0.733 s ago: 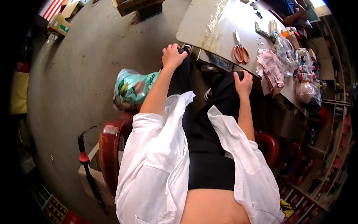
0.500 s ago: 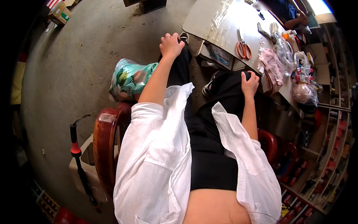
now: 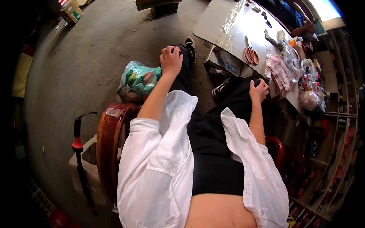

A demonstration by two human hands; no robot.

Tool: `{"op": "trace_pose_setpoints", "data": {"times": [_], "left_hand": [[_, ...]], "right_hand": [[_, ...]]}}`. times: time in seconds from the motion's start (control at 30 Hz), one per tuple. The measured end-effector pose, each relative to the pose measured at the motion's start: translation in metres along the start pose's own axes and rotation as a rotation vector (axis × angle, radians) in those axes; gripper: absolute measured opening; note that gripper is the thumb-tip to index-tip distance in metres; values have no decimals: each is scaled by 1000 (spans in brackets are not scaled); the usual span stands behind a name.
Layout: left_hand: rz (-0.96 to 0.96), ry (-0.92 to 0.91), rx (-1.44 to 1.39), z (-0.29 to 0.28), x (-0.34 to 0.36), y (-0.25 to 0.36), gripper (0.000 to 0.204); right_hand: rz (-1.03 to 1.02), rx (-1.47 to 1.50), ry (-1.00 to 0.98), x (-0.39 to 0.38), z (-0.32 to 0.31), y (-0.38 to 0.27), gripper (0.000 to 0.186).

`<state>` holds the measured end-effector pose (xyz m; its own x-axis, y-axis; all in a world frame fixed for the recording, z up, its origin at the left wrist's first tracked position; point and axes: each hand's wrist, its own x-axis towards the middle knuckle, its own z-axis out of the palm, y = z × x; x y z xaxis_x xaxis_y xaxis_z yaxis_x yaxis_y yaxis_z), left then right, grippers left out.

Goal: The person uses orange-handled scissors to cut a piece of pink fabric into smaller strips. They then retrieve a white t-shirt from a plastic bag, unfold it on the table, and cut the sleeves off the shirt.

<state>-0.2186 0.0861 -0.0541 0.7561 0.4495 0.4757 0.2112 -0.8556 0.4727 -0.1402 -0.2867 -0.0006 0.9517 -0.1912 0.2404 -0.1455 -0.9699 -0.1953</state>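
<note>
My left hand (image 3: 171,60) rests on my left knee in black trousers, fingers apart and curved over it, holding nothing. A clear plastic bag (image 3: 135,81) with something green and floral inside lies left of that leg. My right hand (image 3: 259,92) rests on my right knee, holding nothing, fingers bent and spread. Beside it, on the pale table (image 3: 224,21), are a crumpled pink cloth (image 3: 277,72), orange-handled scissors (image 3: 251,53) and several plastic-wrapped items (image 3: 311,98).
A red wooden chair (image 3: 106,152) is under me, with a black-and-red rod (image 3: 78,144) beside it. Cardboard boxes (image 3: 70,11) sit at the upper left. A person (image 3: 289,15) is at the table's far side. Wooden shelves (image 3: 338,144) line the right.
The table and my right hand sit further right in the view. My left hand and knee rose, then came lower again, and more of my left shoe shows. Both hands stay on my knees.
</note>
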Motion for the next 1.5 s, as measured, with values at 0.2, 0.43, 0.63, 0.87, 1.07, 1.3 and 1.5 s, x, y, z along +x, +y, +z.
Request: {"op": "trace_pose_setpoints", "data": {"times": [0.2, 0.43, 0.63, 0.87, 1.07, 1.3, 1.5], "left_hand": [[134, -93, -84, -49, -49, 43, 32], [191, -203, -203, -46, -17, 66, 36], [183, -269, -55, -3, 58, 60, 43], [114, -392, -49, 13, 86, 61, 36], [47, -405, 29, 13, 93, 62, 31], [44, -390, 11, 19, 101, 60, 21], [94, -297, 7, 19, 90, 61, 20]], "right_hand": [[-357, -237, 144, -17, 7, -19, 46], [-451, 169, -680, -53, 156, -63, 41], [-212, 229, -1123, -39, 284, -51, 49], [199, 169, -777, 16, 383, -23, 40], [464, 129, -835, 43, 413, 8, 36], [592, 249, -825, 17, 436, -4, 30], [591, 515, -797, -1, 405, -45, 26]]}}
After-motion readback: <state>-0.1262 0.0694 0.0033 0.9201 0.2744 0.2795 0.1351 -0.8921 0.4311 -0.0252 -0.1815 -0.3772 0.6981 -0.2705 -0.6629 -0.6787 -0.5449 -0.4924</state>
